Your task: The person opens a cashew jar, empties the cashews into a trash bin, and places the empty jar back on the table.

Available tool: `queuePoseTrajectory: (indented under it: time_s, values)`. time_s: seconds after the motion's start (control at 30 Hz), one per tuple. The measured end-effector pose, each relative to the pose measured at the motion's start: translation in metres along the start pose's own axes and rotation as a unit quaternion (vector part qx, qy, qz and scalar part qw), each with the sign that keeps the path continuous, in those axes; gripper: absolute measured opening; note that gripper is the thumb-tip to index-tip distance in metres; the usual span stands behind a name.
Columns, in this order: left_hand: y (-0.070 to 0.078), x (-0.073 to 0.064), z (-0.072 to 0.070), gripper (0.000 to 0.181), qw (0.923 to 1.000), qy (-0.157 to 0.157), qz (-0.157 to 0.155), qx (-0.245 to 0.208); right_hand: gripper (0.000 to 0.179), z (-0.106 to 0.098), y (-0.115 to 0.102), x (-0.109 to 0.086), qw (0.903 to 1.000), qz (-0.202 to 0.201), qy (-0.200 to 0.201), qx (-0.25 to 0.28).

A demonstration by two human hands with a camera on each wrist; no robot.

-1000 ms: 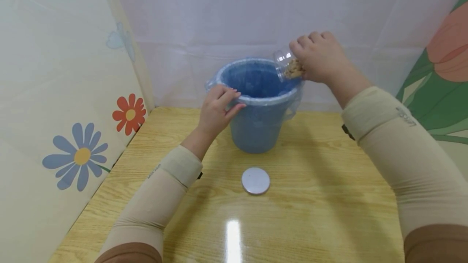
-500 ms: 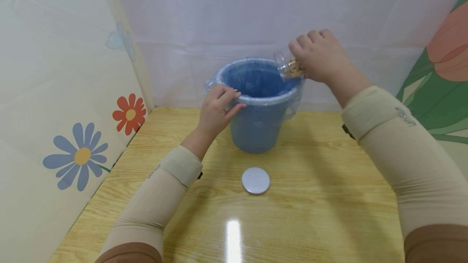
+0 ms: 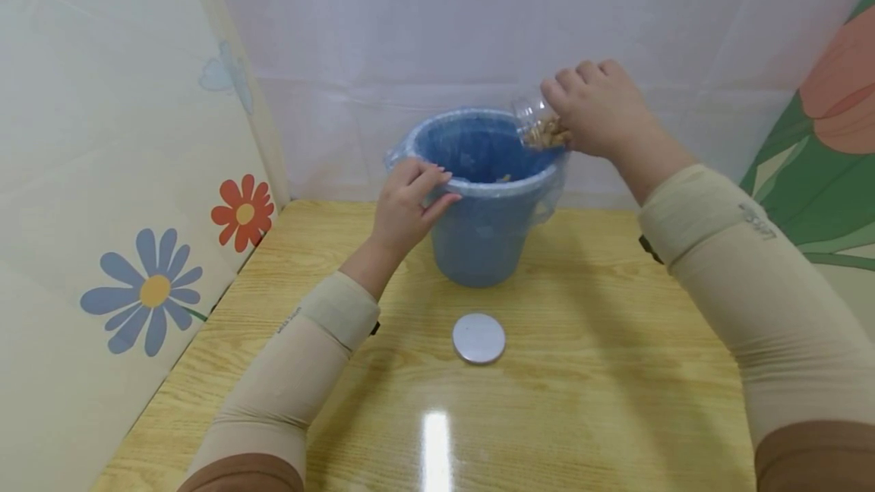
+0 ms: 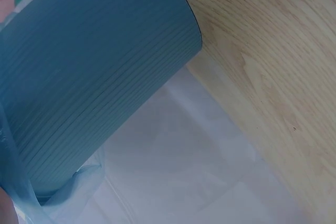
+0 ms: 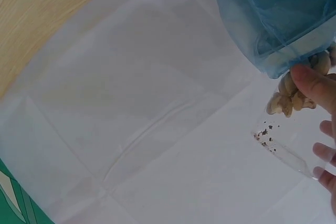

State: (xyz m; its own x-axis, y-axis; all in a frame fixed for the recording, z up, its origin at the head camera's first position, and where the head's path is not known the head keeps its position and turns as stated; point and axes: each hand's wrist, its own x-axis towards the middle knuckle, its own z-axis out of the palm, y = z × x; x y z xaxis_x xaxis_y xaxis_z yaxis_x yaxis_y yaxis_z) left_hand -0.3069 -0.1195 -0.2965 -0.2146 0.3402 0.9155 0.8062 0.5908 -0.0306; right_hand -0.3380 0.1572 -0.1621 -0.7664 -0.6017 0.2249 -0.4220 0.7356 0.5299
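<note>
A blue bin [image 3: 478, 241] stands on the table, lined with a thin bluish plastic bag [image 3: 552, 202] folded over its rim. My left hand [image 3: 406, 203] grips the near-left rim, thumb outside, fingers on top. Over the right rim, my right hand [image 3: 601, 108] grips a clear jar [image 3: 529, 106], tipped with its mouth towards the bin. Tan, nut-like pieces [image 5: 287, 98] gather in the upper part of the jar in the right wrist view; dark crumbs [image 5: 266, 136] cling to its wall. One tan piece [image 3: 504, 178] shows inside the bin. The bin's ribbed side [image 4: 100, 72] fills much of the left wrist view.
A round white lid [image 3: 478, 338] lies on the wood-grain table [image 3: 581, 401] in front of the bin. Behind the bin hangs a pale sheet [image 3: 410, 21]. A flower-printed panel [image 3: 137, 135] stands at the left, and another [image 3: 841, 135] at the right.
A tan piece now shows inside the bin near its front rim. The pieces in the jar have shifted while the right hand stays nearly in place. The left hand has not moved.
</note>
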Motion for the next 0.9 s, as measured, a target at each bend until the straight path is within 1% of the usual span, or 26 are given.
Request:
queuePoseTrajectory:
  time_s: [0.23, 0.53, 0.9]
  values:
    - [-0.0004, -0.0007, 0.0002, 0.028, 1.0, -0.002, -0.001, 0.004, 0.082, 0.001, 0.0003, 0.0008, 1.0, -0.002, 0.004, 0.009]
    - [-0.0004, -0.0004, 0.0, 0.028, 1.0, 0.0, 0.002, 0.003, 0.081, 0.0005, 0.0, 0.0014, 0.9998, -0.004, 0.01, 0.016]
    - [0.0014, 0.0006, -0.0012, 0.028, 1.0, -0.002, -0.002, 0.003, 0.079, -0.0011, -0.0017, 0.0015, 0.9997, -0.014, 0.013, -0.013]
